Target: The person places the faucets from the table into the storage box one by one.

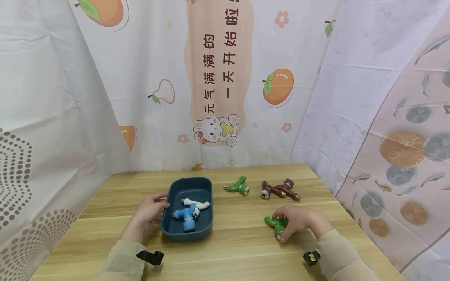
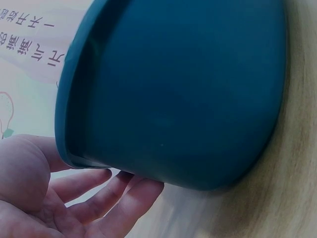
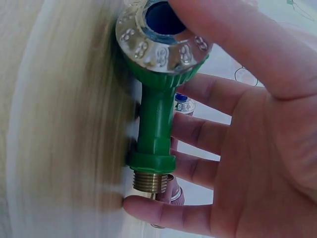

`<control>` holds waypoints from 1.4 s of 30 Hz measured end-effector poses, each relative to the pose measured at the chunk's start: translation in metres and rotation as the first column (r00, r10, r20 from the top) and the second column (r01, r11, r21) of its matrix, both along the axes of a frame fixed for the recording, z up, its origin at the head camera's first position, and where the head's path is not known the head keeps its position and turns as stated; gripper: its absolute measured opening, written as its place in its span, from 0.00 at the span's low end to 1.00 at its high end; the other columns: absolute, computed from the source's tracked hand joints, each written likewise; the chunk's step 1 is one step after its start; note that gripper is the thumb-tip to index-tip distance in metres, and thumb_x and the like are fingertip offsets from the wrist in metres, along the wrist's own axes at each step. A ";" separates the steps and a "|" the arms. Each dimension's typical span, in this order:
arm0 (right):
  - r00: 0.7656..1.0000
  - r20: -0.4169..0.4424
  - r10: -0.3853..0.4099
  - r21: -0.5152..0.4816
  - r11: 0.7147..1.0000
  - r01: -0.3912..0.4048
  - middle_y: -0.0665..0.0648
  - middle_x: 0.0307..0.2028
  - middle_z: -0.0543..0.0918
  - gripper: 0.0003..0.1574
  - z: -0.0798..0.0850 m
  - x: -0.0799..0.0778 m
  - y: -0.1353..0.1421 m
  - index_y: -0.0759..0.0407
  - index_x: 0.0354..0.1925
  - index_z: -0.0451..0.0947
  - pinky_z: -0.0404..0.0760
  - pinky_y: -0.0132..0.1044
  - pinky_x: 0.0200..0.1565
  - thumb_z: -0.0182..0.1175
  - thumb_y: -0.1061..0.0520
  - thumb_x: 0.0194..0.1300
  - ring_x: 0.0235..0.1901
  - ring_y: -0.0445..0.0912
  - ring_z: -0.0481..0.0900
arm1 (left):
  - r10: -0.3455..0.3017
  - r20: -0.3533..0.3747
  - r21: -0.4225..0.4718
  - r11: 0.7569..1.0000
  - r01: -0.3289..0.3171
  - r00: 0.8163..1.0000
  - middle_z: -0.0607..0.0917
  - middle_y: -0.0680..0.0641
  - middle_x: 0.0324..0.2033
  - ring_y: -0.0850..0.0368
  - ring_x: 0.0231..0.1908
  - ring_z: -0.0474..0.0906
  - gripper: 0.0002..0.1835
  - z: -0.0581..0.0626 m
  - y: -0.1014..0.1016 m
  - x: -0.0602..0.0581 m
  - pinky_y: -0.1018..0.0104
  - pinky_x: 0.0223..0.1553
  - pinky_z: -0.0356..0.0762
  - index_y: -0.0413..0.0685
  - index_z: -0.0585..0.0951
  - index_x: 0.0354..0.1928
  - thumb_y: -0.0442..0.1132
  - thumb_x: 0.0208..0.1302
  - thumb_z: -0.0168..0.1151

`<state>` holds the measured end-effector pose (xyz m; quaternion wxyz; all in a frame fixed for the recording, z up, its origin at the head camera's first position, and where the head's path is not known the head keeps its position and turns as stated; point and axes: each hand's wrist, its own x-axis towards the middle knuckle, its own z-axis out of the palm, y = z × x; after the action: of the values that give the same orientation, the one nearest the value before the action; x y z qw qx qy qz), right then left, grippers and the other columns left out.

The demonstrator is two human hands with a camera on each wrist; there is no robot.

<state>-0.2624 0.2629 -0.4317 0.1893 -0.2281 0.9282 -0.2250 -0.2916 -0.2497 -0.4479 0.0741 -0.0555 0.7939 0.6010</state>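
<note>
At the left side of a dark teal plastic tub [image 1: 190, 237], my left hand [image 1: 149, 212] holds the rim. The thumb goes over the edge, and the other fingers touch the outer wall [image 2: 188, 99]. Inside the tub lie a blue faucet [image 1: 188, 223] and a white faucet [image 1: 201, 205], touching each other. On the right of the table, my right hand [image 1: 299, 220] grips a green faucet [image 1: 272, 222] with a silver collar. In the right wrist view its threaded brass end points down, the thumb lies on the collar and the fingers are behind the green body [image 3: 156, 121].
Another green faucet [image 1: 240, 187] lies farther back, right of the tub. Two brown faucets [image 1: 268, 189] lie crossed together behind my right hand. The wooden table [image 1: 232, 249] is bounded by a printed curtain [image 1: 246, 152] at the back and sides.
</note>
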 end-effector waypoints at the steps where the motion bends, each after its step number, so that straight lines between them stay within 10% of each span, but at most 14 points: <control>1: 1.000 -0.002 0.001 0.001 1.000 -0.001 0.54 0.51 0.80 0.43 0.000 0.000 0.000 0.54 0.57 0.80 0.74 0.57 0.56 0.83 0.51 0.42 0.50 0.51 0.75 | 0.001 0.001 -0.004 1.000 -0.001 1.000 0.74 0.29 0.61 0.34 0.55 0.75 0.28 0.000 0.000 0.000 0.43 0.36 0.86 0.39 0.67 0.73 0.33 0.73 0.56; 42: 0.994 -0.103 0.030 -0.042 0.998 -0.035 0.52 0.51 0.79 0.45 0.007 -0.004 -0.002 0.56 0.60 0.78 0.77 0.47 0.46 0.81 0.45 0.45 0.46 0.48 0.75 | -0.014 -0.006 -0.033 0.999 0.014 1.000 0.75 0.30 0.61 0.31 0.58 0.73 0.28 -0.001 -0.002 -0.001 0.44 0.35 0.86 0.40 0.68 0.73 0.34 0.72 0.57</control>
<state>-0.2661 0.2607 -0.4245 0.1398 -0.2585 0.9277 -0.2303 -0.2925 -0.2517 -0.4485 0.0750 -0.0493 0.8043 0.5874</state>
